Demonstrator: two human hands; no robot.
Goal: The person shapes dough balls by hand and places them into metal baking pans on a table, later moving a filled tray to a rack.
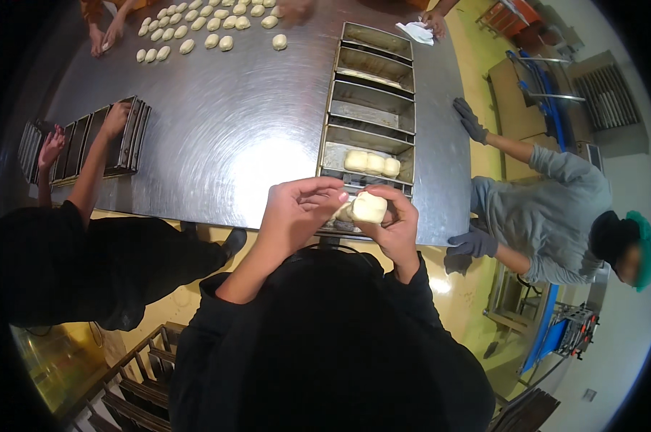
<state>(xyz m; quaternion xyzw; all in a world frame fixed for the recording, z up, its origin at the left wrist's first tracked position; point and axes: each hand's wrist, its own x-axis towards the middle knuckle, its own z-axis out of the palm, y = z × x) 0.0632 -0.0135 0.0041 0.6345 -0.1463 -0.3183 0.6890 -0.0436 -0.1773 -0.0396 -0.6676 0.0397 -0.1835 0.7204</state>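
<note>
My right hand (399, 222) is closed round a pale, rounded piece of dough (369, 207) above the nearest section of a strapped row of loaf pans (325, 147). Just left of that dough is my left hand (293, 212), its fingers loosely curved and apart, with nothing visibly gripped. More pale dough shows between and below my hands, partly hidden by them. In the pan section just beyond, three dough pieces (372, 163) sit side by side against each other. Several sections farther up the row hold no dough.
Many small dough balls (212, 41) lie on the steel table (217, 129) at the far left. Another set of pans (88, 140) stands left, with a person's hands over it. A grey-gloved person (549, 209) stands right. Another hand holds a white cloth (416, 32). Racks stand lower left.
</note>
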